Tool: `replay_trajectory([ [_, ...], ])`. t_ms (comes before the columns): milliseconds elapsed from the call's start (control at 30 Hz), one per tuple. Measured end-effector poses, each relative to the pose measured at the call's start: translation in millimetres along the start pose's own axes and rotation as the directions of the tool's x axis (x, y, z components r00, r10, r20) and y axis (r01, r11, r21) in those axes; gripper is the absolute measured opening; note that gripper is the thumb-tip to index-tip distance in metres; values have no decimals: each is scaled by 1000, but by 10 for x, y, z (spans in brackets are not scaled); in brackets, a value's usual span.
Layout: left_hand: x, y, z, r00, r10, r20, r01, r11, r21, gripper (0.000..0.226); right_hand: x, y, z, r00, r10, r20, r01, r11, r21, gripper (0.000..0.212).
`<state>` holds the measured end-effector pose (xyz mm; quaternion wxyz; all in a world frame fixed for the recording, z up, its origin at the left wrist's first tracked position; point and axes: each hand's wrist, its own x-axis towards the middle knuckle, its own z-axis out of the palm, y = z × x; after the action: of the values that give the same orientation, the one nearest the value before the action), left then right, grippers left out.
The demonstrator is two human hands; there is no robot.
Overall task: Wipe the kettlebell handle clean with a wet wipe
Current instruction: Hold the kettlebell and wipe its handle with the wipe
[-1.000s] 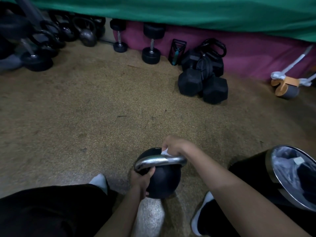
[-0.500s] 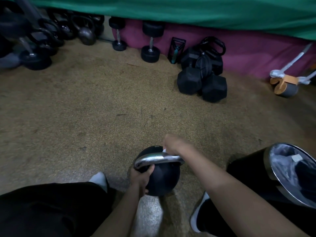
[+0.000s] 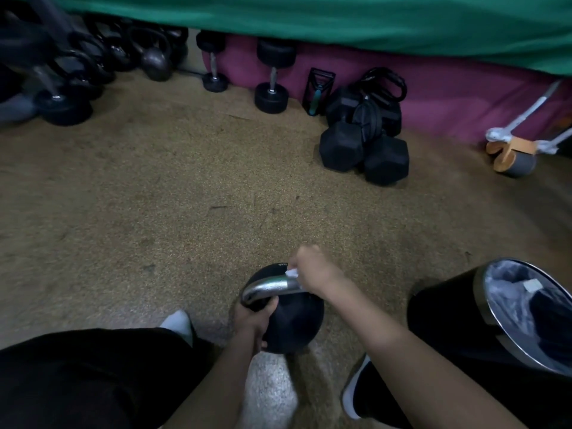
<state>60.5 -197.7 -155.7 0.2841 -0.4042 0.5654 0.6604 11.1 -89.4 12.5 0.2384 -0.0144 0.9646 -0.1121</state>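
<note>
Head view: kettlebell [image 3: 291,323] is sitting on the floor [image 3: 185,212] between the feet.
Look: black ball, shiny handle [image 3: 269,287].
Right hand [image 3: 312,270]: is pinching a wipe [image 3: 292,273] against the handle.
Left hand [image 3: 250,320]: is gripping the handle's near end.

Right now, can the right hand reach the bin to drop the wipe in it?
Probably yes. The bin stands open just beside the right forearm, with nothing between them. The right hand holds the wipe against the kettlebell handle, so a short swing to the right should do.
</note>
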Motion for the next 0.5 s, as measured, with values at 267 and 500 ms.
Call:
replay_trajectory([
  [267,32,-13,-8,1000,4,-31,-3,1000,14,69,-127,170,192,990,17,-143,-4,996,88,34],
  [500,36,-15,-8,999,5,-38,-4,1000,30,71,-237,135,408,971,-50,-233,79,990,120,32],
])
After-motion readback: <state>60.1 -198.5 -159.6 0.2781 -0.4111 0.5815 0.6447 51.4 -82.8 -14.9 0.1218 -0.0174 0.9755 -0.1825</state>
